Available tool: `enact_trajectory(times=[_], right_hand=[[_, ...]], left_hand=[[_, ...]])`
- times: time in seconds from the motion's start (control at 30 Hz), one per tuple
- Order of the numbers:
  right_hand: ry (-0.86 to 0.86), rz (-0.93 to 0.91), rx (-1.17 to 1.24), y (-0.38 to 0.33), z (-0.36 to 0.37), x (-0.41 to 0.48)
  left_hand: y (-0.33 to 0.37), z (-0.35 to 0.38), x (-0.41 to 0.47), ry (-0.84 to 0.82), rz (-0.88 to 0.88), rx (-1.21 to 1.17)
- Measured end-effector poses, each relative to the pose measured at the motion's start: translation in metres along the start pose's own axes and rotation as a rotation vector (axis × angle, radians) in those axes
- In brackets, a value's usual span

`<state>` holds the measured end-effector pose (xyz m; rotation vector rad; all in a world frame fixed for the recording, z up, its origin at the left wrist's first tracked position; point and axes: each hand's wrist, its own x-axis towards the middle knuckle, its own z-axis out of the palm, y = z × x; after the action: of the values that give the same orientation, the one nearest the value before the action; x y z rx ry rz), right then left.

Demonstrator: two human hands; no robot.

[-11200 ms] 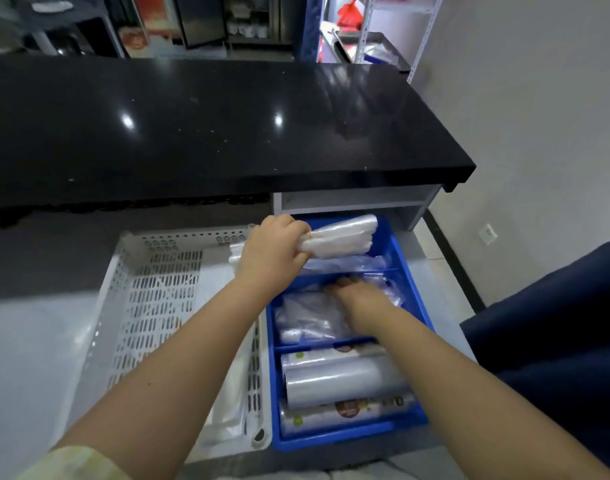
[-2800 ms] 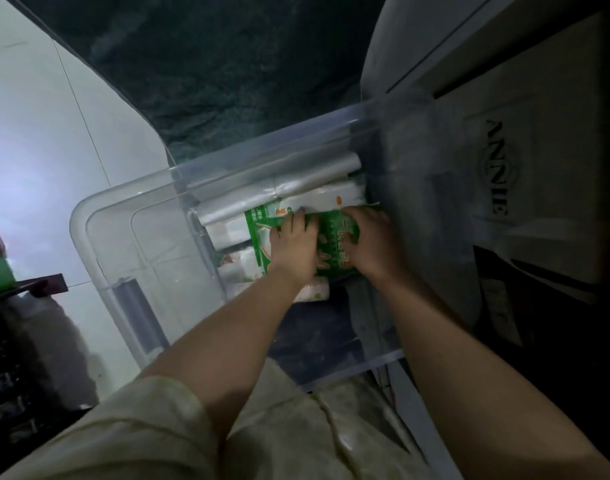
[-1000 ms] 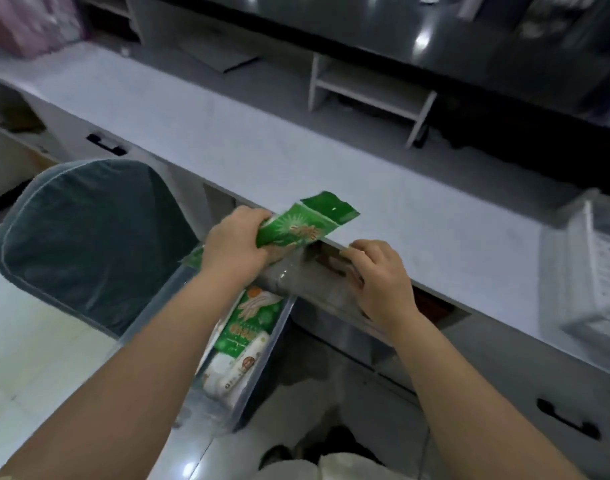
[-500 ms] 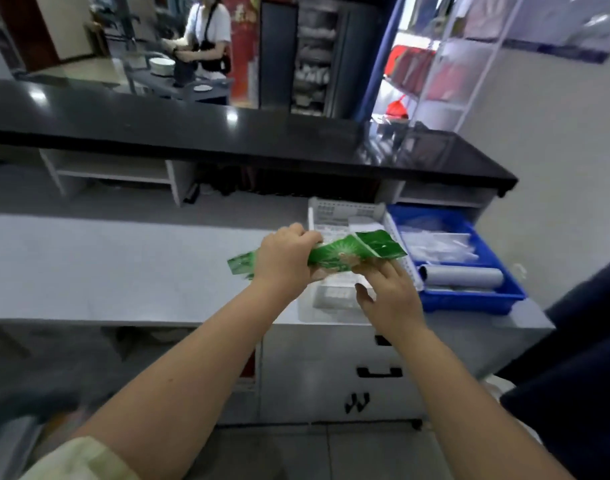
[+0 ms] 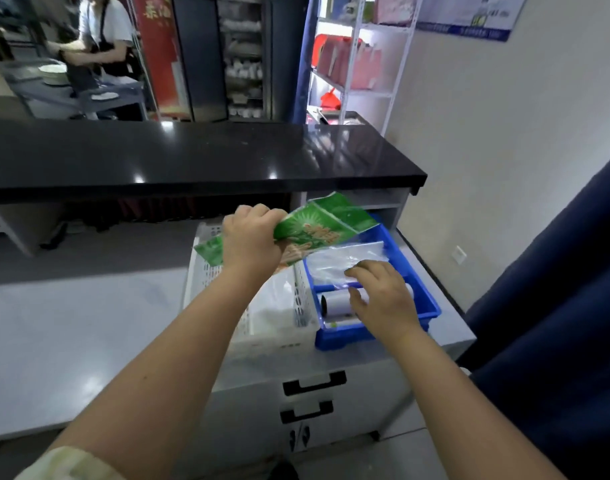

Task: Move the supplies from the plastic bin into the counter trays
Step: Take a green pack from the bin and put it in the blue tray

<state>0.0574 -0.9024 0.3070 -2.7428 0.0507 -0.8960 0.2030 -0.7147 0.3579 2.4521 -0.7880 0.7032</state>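
Observation:
My left hand point(image 5: 251, 240) is closed around a green printed packet point(image 5: 322, 225), holding it in the air over the back of the white perforated tray point(image 5: 301, 299) and the blue tray point(image 5: 428, 303). My right hand point(image 5: 383, 296) reaches into the blue tray with fingers spread, resting on a white roll point(image 5: 334, 303) and against clear plastic bags point(image 5: 345, 259). The two trays stand side by side on the grey counter point(image 5: 71, 313). The plastic bin is out of view.
A black raised countertop point(image 5: 192, 154) runs behind the trays. Drawers with black handles point(image 5: 314, 382) sit below the counter. A dark blue chair back point(image 5: 556, 306) stands at the right. A person works at a table at the far left, beyond the counter.
I have stepped closer to the trays. My left hand carried the green packet over them. My right hand let go of the packet and dropped into the blue tray.

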Motion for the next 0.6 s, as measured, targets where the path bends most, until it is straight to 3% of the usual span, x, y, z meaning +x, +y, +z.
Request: enact_trajectory(times=[0.6], right_hand=[[-0.447,0.074,-0.105,0.181,0.115,0.150]], left_hand=[[0.000,0.139,0.164,-0.128,-0.039,-0.034]])
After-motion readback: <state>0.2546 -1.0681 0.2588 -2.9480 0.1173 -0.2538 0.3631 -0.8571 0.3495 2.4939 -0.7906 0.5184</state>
